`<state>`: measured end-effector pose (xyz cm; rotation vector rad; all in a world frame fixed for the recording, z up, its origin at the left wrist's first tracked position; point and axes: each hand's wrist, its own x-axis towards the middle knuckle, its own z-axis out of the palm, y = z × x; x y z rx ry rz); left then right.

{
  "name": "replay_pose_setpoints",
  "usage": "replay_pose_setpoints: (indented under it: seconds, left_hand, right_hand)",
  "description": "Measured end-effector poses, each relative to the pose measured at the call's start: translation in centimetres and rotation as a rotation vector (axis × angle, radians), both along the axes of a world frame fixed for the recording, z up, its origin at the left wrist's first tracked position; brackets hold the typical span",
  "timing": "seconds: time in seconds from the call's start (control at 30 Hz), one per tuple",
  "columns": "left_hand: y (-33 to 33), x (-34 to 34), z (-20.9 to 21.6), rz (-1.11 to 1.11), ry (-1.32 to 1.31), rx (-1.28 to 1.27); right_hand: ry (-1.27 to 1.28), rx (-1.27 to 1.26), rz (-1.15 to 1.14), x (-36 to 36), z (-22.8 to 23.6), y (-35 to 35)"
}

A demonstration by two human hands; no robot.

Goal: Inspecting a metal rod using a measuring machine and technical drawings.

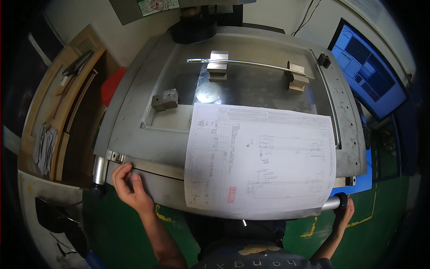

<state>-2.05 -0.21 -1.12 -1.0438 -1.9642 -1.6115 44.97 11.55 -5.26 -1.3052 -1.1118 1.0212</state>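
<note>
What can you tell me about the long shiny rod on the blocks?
The rod is thin and silvery, like polished metal. Darker marks show near its left end, which sticks out past the left block. It lies across that and the right block, raised above the glassy plate. The left hand and right hand are away from it.
</note>
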Motion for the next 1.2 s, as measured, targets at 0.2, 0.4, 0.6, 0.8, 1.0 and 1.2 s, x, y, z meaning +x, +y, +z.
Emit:
replay_pose_setpoints:
  seconds: [0.2, 0.4, 0.6, 0.8, 1.0, 1.2]
  left_hand:
    - [0.2, -0.5, 0.0, -0.004, 0.019, -0.011]
    - [-1.0, -1.6, -0.8, 0.000, 0.078, -0.098]
    - [-0.1, -0.4, -0.1, -0.047, 0.066, 0.020]
    - [0.0, -0.4, 0.0, -0.025, 0.117, 0.014]
    - [-0.2, -1.2, -0.1, -0.024, 0.123, 0.008]
    - [-0.1, -1.1, -0.1, -0.044, 0.101, 0.004]
  right_hand:
    - [-0.218, -0.115, -0.008, -2.1, 0.5, 0.7]
    - [-0.182, -0.058, -0.029, -1.3, -0.2, 2.9]
    - [-0.226, -0.013, 0.083, -0.3, 1.7, 1.0]
    - [-0.056, -0.264, 0.227, -0.2, 0.2, 0.0]
    - [-0.128, -0.120, 0.229, -1.2, 0.5, 2.4]
    - [-0.074, -0.001, 0.159, -1.5, 1.1, 2.3]
